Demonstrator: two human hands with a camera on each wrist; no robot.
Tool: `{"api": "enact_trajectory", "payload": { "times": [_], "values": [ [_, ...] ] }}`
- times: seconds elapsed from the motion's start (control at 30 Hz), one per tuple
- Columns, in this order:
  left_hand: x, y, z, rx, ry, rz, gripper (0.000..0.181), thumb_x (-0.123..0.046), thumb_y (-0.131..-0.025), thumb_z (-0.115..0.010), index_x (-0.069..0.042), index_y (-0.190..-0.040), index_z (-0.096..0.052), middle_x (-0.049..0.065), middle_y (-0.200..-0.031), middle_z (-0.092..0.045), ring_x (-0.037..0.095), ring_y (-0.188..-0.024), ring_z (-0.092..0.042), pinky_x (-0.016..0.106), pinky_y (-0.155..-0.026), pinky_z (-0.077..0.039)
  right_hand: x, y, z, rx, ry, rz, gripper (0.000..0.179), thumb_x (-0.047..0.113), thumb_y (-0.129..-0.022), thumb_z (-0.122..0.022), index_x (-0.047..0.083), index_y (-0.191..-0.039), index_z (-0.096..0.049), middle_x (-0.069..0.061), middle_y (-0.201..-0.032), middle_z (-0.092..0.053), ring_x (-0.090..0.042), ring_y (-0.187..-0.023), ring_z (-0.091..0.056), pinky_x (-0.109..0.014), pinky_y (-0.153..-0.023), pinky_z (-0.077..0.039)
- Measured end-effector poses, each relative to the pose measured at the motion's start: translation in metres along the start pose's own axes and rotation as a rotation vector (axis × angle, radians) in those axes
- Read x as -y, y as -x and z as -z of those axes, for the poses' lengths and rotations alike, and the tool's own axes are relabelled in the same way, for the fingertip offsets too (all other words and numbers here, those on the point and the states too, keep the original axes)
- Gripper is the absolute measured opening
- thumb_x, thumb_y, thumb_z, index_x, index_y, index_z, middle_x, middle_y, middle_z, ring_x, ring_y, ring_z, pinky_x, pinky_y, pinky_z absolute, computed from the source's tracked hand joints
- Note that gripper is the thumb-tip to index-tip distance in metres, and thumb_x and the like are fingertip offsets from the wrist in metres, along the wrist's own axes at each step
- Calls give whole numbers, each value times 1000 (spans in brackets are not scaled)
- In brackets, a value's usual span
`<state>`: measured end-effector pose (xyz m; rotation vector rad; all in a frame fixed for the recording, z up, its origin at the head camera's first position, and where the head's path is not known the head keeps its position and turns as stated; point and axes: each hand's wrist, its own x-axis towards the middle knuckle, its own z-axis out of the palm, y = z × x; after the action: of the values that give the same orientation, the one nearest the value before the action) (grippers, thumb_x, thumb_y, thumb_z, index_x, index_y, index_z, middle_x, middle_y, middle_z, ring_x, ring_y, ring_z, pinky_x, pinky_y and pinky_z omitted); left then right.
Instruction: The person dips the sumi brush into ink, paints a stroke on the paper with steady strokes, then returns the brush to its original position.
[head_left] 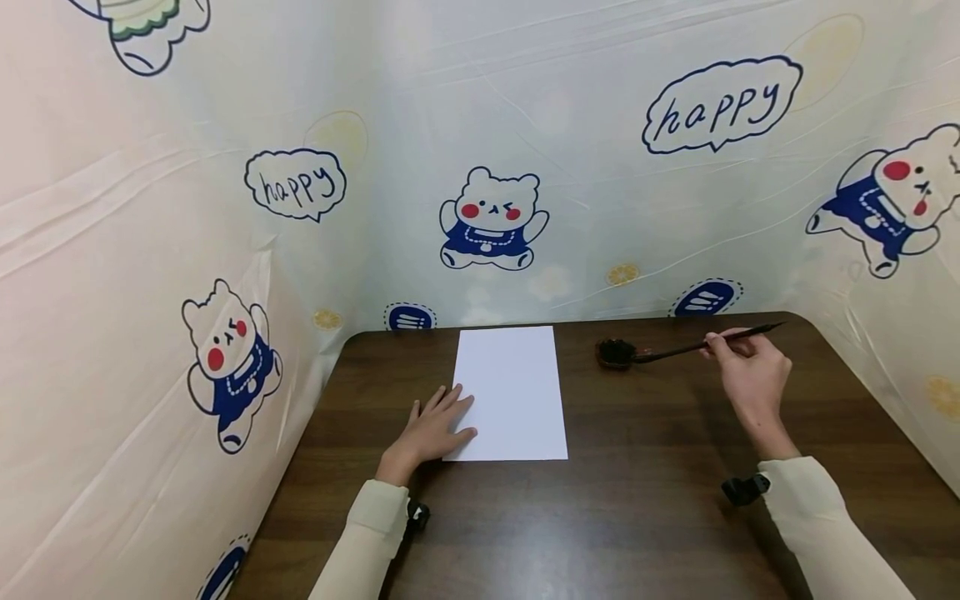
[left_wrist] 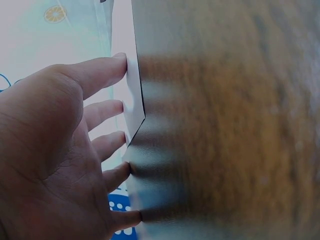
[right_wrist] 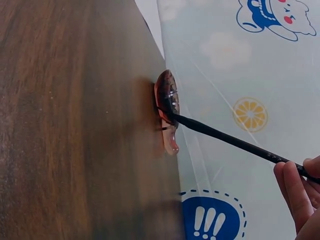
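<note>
A blank white sheet of paper (head_left: 513, 392) lies on the brown table. My left hand (head_left: 433, 427) rests on its left edge with fingers spread; in the left wrist view the thumb and some fingertips (left_wrist: 119, 62) touch the paper (left_wrist: 131, 95), while others reach the table. To the right of the sheet sits a small dark ink dish (head_left: 617, 353) with a short handle, seen side-on as a reddish dish (right_wrist: 167, 97) in the right wrist view. My right hand (head_left: 753, 379) pinches a black writing brush (head_left: 675, 352) by its shaft, its tip in the dish.
The wooden table (head_left: 525, 533) has rounded far corners. A pale curtain (head_left: 585, 108) printed with bears and the word "happy" hangs behind it and along both sides. Each wrist carries a small black camera (head_left: 745, 490) at the sleeve cuff.
</note>
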<state>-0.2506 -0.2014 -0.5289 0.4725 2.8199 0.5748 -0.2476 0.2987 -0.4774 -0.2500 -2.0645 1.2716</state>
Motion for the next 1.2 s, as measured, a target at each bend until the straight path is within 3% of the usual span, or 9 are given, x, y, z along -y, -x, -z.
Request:
{"api": "enact_trajectory", "payload": {
  "times": [0.23, 0.43, 0.63, 0.93, 1.2],
  "values": [
    [2, 0, 0, 4, -10, 6, 69, -46, -104, -63, -21, -165, -43, 8, -179, -23, 41, -166, -14, 80, -125, -5, 7, -3, 1, -19, -38, 16, 29, 26, -99, -77, -3, -99, -77, 38, -75, -64, 20, -69, -66, -4, -63, -49],
    [2, 1, 1, 2, -9, 6, 68, -47, -105, -63, -22, -165, -43, 7, -179, -23, 40, -167, -13, 79, -125, -5, 9, -6, -4, -21, -104, 28, 23, 19, -98, -78, -5, -100, -77, 31, -79, -69, 16, -70, -69, -5, -68, -54],
    [2, 1, 1, 2, 3, 3, 68, -46, -105, -63, -22, -165, -43, 7, -179, -23, 41, -167, -13, 79, -125, -4, 9, -8, -10, 3, -85, -9, 23, 21, -100, -77, -2, -104, -79, 18, -84, -77, 16, -70, -69, -5, -66, -53],
    [5, 0, -2, 5, -10, -2, 68, -48, -105, -62, -23, -166, -42, 6, -179, -23, 40, -167, -13, 79, -125, -5, 1, -15, -20, 36, -89, -33, 26, 23, -101, -76, -2, -109, -77, 15, -86, -79, 13, -71, -71, -8, -64, -54],
    [2, 0, 0, 5, -3, -2, 69, -47, -105, -63, -22, -165, -42, 7, -179, -23, 41, -166, -13, 80, -125, -5, -8, -19, -25, 43, -56, -72, 25, 23, -102, -75, -1, -108, -77, 23, -81, -73, 13, -70, -71, -9, -62, -52]
  ]
}}
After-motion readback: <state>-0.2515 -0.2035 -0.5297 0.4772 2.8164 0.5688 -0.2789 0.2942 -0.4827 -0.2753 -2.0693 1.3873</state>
